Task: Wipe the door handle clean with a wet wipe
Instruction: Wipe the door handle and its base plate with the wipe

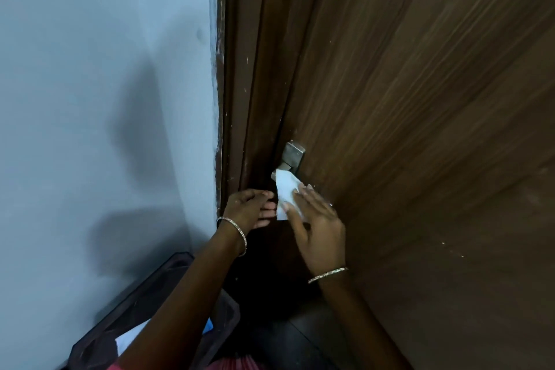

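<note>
Item, nearest the viewer and well below the door handle (292,156): a dark soft-sided bag (144,294), matte fabric, open at the top, with a white sheet (129,336) showing inside. Item, below and left of the handle: left hand (249,207), thin metal bangle at the wrist, fingers loosely curled, their tips at the wipe's left edge; whether they pinch it cannot be told. Item, below and right of the handle: right hand (318,228), matching bangle, fingers nearly straight and laid flat on the wipe, thumb tip on its lower part, pressing rather than curling round. Item, just under the handle's plate: wet wipe (286,192), white, thin, limp, folded to a rough oblong, draped over the lever so that only a grey corner of metal shows at its upper left. Item: the handle itself, dull brushed metal, a squared plate with a short neck; the lever appears to run from the plate toward the hands, so its long axis lies along the right fingers, and the right hand is the nearer for a stroke up toward the plate. Item, behind the handle: door (420,99), dark brown wood-grain laminate, smooth. Item, left of the handle: door frame (240,69), brown, chipped. Item, farthest left: wall (105,69), pale blue, shadowed.
</note>
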Motion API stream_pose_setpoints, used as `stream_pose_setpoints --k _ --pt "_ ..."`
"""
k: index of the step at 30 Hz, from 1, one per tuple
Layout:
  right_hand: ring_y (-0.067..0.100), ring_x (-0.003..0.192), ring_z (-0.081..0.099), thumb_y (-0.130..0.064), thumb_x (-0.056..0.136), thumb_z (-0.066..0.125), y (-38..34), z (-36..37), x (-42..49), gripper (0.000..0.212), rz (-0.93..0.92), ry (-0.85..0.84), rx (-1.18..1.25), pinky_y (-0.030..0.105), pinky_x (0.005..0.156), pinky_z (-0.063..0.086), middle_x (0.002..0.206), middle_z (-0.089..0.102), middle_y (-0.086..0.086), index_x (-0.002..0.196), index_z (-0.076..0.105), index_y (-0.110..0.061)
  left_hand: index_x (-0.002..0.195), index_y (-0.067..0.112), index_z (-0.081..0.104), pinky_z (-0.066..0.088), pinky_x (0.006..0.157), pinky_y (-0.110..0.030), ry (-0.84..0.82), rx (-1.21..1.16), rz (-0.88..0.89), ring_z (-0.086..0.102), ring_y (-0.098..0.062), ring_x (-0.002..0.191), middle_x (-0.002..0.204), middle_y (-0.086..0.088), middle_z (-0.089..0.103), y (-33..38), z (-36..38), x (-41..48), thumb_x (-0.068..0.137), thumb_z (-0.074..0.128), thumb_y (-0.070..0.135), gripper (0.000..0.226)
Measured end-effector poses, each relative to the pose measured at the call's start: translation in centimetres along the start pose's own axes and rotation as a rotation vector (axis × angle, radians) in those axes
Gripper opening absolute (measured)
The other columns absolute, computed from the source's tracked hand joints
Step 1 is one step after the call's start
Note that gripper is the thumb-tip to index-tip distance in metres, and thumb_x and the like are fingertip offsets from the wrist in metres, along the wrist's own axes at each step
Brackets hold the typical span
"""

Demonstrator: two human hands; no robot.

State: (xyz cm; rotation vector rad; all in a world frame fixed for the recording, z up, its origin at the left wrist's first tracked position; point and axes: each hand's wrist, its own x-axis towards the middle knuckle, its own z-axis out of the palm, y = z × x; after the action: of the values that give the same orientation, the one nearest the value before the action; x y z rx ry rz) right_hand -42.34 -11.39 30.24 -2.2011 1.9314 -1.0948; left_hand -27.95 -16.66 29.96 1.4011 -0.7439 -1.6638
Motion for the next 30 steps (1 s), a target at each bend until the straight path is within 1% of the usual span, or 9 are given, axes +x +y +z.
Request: stream_pose_setpoints --k 2,4,6,10,12,15,18,25,30 --pt "0.014 0.113 0.069 -0.02 0.094 0.067 0.4 -0.6 0.4 0.022 0.029 0.073 0.026 0.033 0.095 0.055 0.119 0.075 0.004 0.111 0.077 -0.012 0.086 0.015 0.067 0.053 0.065 -0.028 -0.027 0.022 -0.021 0.065 -0.017 0.072 0.08 -0.006 0.067 0.0 -0.4 0.4 0.099 0.053 0.019 0.019" --pt "0.012 0.102 0.073 -0.009 0.089 0.071 0.4 -0.5 1.2 0.019 0.066 0.072 0.023 0.027 0.088 0.057 0.112 0.077 0.002 0.106 0.078 -0.013 0.087 0.015 0.067 0.053 0.066 -0.028 -0.032 0.035 -0.037 0.065 -0.016 0.072 0.08 -0.005 0.067 0.2 -0.6 0.7 0.099 0.052 0.02 0.02" --pt "0.015 0.094 0.075 -0.003 0.084 0.073 -0.7 0.7 2.6 0.02 0.071 0.047 -0.018 0.022 0.083 0.054 0.104 0.079 0.005 0.101 0.08 -0.011 0.09 0.015 0.067 0.052 0.066 -0.028 -0.032 0.049 -0.046 0.065 -0.016 0.071 0.079 -0.004 0.067 0.2 -0.7 0.9 0.099 0.051 0.02 0.019" --pt "0.02 0.061 0.069 -0.003 0.062 0.08 -3.9 3.5 5.3 0.021 0.02 -0.014 -0.242 0.021 0.056 0.052 0.071 0.074 0.003 0.081 0.078 -0.012 0.093 0.014 0.064 0.052 0.065 -0.029 -0.023 0.035 -0.054 0.065 -0.017 0.069 0.078 -0.005 0.067 0.2 -1.1 1.1 0.099 0.053 0.021 0.014" --pt "0.021 0.065 0.067 -0.007 0.065 0.077 -3.6 4.1 5.2 0.025 -0.003 0.017 -0.292 0.024 0.06 0.052 0.077 0.074 0.002 0.089 0.079 -0.015 0.091 0.015 0.066 0.052 0.067 -0.03 -0.02 0.034 -0.047 0.065 -0.017 0.071 0.079 -0.005 0.067 0.3 -1.4 1.2 0.099 0.052 0.022 0.017" --pt "0.025 0.077 0.07 0.002 0.073 0.075 -1.1 3.5 3.7 0.033 -0.001 0.066 -0.184 0.026 0.072 0.051 0.09 0.076 0.005 0.104 0.078 -0.011 0.089 0.016 0.066 0.053 0.066 -0.028 -0.02 0.039 -0.044 0.067 -0.016 0.071 0.08 -0.005 0.069 0.3 -1.6 1.2 0.099 0.052 0.022 0.018" --pt "0.027 0.08 0.071 0.007 0.076 0.078 0.5 1.7 2.3 0.033 0.017 0.115 -0.12 0.023 0.078 0.047 0.095 0.078 0.007 0.105 0.078 -0.008 0.089 0.015 0.068 0.054 0.064 -0.027 -0.045 0.065 -0.047 0.067 -0.016 0.072 0.081 -0.005 0.069 0.3 -1.7 1.0 0.099 0.052 0.022 0.02" --pt "0.026 0.081 0.071 0.009 0.07 0.077 -0.9 3.1 3.0 0.037 -0.007 0.105 -0.183 0.03 0.071 0.06 0.095 0.077 0.006 0.103 0.078 -0.008 0.088 0.016 0.067 0.052 0.061 -0.027 -0.05 0.074 -0.046 0.066 -0.015 0.07 0.08 -0.004 0.069 0.8 -1.2 0.6 0.1 0.051 0.021 0.02" --pt "0.024 0.074 0.068 0.001 0.064 0.083 -2.8 4.6 4.7 0.038 0.027 0.074 -0.204 0.027 0.062 0.057 0.087 0.072 0.004 0.099 0.079 -0.01 0.095 0.014 0.064 0.05 0.06 -0.026 -0.032 0.054 -0.017 0.063 -0.015 0.066 0.077 -0.004 0.066 0.9 -0.4 0.5 0.1 0.051 0.021 0.016"
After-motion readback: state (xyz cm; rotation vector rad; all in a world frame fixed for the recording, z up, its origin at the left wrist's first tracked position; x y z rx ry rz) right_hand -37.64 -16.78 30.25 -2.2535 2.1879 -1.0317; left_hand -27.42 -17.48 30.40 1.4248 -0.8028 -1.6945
